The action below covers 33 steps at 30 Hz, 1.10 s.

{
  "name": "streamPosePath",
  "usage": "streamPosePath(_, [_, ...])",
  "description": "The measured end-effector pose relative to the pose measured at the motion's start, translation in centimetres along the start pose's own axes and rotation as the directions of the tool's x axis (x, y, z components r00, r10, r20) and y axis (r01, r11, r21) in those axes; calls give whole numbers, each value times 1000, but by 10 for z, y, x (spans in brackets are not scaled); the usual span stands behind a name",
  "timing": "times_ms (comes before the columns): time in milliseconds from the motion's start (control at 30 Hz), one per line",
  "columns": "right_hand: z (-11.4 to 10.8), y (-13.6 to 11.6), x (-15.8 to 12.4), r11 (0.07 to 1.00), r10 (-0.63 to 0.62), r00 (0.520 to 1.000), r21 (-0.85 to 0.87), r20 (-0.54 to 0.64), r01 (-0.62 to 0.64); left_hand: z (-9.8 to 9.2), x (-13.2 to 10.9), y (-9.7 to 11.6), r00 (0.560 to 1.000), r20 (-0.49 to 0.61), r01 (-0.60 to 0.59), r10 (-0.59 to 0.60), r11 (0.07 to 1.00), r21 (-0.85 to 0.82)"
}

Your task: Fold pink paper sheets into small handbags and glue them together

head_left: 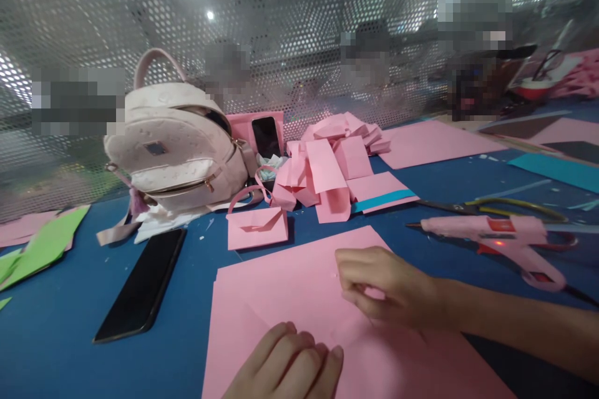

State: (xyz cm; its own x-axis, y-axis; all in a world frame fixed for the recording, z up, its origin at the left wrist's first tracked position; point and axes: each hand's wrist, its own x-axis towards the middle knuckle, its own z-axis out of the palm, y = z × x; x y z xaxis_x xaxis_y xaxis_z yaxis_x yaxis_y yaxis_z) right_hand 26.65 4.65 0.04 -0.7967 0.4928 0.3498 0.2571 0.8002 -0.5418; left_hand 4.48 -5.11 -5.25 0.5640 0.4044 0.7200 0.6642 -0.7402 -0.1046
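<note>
Pink paper sheets [276, 280] lie stacked in front of me, with both my hands over them. My right hand [393, 287] comes in from the right, its thumb and fingers closed in a pinch; whatever is in it is hidden. Low in the view, my left hand [290, 365] is closed too, its fingers curled inward against the paper, so what they hold cannot be seen. Just beyond the sheets stands a small folded pink paper bag [257, 227] with a paper handle. A pink glue gun [496, 234] with a lit red light lies beside my right forearm.
Scissors [510, 206] with yellow handles lie behind the glue gun. Folded pink paper pieces [327, 168] are heaped at the back. A black phone [143, 287] and a pale backpack [173, 137] are on the left, near green paper [47, 246]. A perforated screen [290, 31] rises behind.
</note>
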Motion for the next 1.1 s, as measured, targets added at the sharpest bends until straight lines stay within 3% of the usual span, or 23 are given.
streamPosePath(67, [-2,-4,-1,993,-4,989,116,-150,22,0,0,0,1000,-5,-1,1,1000,-8])
streamPosePath(133, [-3,-9,-3,977,-70,980,186,-187,106,0,0,-1,1000,-2,1,-1,1000,-6])
streamPosePath(233, [0,-12,-6,952,-240,966,171,-91,253,0,-1,-1,1000,21,-6,5,1000,9])
streamPosePath(333, [3,-12,-7,948,-308,951,79,-6,308,-1,-1,-1,999,31,-19,19,999,27])
streamPosePath(567, [2,-14,-4,951,-307,943,5,129,309,-4,0,0,999,48,-4,5,1000,-4])
streamPosePath(867, [3,-16,-1,952,-295,936,-28,191,305,-6,-1,-3,998,57,-17,18,1000,-19])
streamPosePath(933, [3,-16,0,943,-325,932,-15,160,331,-8,0,-3,998,61,-21,22,1000,-16])
streamPosePath(1100, [1,-17,-2,910,-413,909,-3,-51,414,-10,2,-3,998,62,-27,29,999,-33])
